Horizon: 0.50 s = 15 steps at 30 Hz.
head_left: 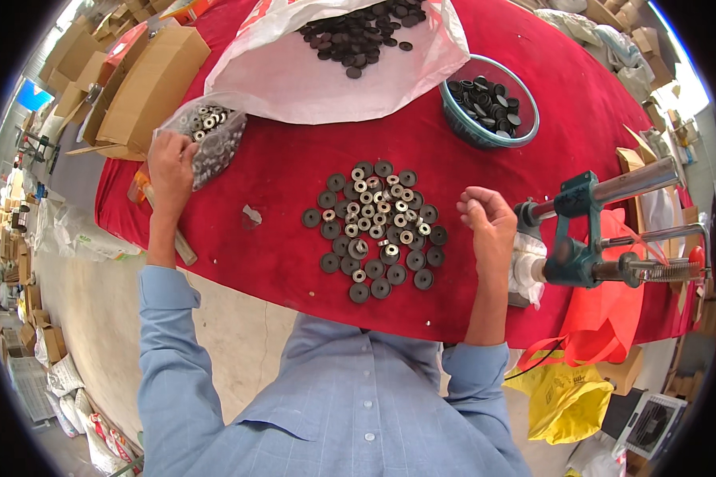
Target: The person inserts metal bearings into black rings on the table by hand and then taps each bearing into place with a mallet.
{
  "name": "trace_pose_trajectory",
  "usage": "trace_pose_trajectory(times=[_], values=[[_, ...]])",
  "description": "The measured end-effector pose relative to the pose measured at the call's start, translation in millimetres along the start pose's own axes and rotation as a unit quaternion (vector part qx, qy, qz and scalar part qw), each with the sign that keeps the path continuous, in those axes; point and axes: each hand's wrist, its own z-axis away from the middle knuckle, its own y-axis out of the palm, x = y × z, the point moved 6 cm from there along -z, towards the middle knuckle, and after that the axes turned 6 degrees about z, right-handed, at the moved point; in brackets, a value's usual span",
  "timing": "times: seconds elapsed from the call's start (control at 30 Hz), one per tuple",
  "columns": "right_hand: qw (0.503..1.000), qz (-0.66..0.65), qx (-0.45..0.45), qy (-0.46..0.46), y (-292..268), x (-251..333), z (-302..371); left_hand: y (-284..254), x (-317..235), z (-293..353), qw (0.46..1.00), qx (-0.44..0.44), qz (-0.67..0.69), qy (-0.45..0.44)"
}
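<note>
Red-printed white sack, left fingers bent at clear bag, hold unclear, right fingers loosely curled, empty, beside metal rings and black discs on red worktop, green press rightward.

Counted: one left hand, one right hand, one clear bag, one white sack, one teal bowl, one green-framed press, one orange-red bag, one yellow bag. On one red cloth, roughly thirty dark discs and about as many metal rings are estimated; owing to overlap, exact totals cannot be given.
</note>
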Motion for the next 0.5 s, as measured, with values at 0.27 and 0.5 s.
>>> trace_pose_trajectory(times=[0.27, 0.5], values=[[0.923, 0.346, -0.091, -0.142, -8.6, -7.5, -22.0, 18.7, -63.8, 23.1, 0.989, 0.143, 0.034, 0.008], [0.887, 0.425, -0.056, -0.172, -2.1, -12.0, -17.6, 50.2, -167.3, 73.0, 0.957, 0.139, 0.240, -0.083]])
